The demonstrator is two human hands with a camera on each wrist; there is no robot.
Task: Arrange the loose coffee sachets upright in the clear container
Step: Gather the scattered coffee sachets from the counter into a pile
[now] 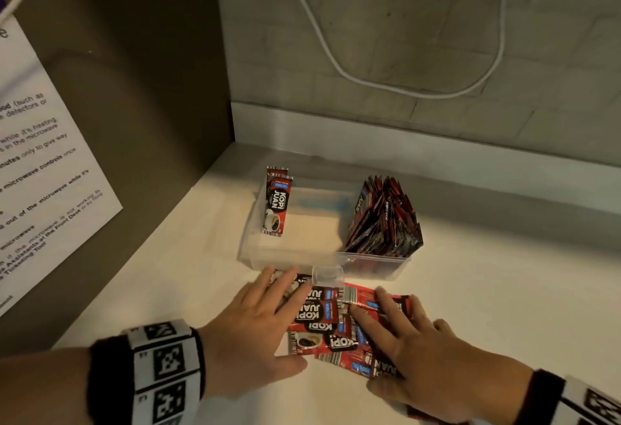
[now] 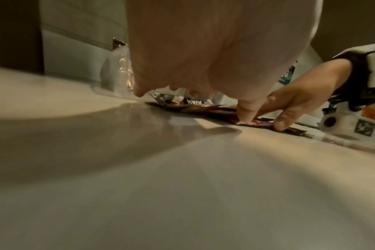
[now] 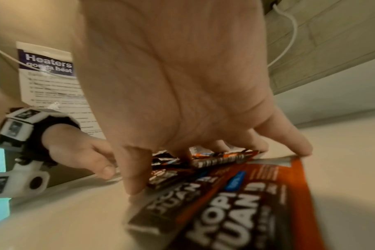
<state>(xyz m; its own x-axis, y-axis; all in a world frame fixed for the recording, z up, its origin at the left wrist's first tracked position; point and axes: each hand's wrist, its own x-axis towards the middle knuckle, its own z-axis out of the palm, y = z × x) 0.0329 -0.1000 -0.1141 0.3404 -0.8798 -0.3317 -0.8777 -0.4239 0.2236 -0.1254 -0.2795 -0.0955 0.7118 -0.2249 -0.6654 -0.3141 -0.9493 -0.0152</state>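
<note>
A clear container [image 1: 285, 261] stands on the white counter. Two sachets [image 1: 277, 201] stand upright against its left wall, and a packed bundle of sachets [image 1: 383, 219] stands at its right end. Several loose red-and-black sachets [image 1: 329, 320] lie flat in a spread in front of it. My left hand [image 1: 268, 317] rests on their left side with straight fingers. My right hand [image 1: 403, 334] presses spread fingertips onto their right side. In the right wrist view the right hand [image 3: 182, 84] touches the loose sachets [image 3: 235, 203] with its fingertips. The left wrist view shows the left hand [image 2: 214, 50] low over the counter.
A dark side panel [image 1: 134, 122] with a printed paper notice [image 1: 43, 155] closes off the left. A white cable [image 1: 403, 88] hangs on the tiled back wall. Bare counter [image 1: 504, 290] stretches to the right of the container.
</note>
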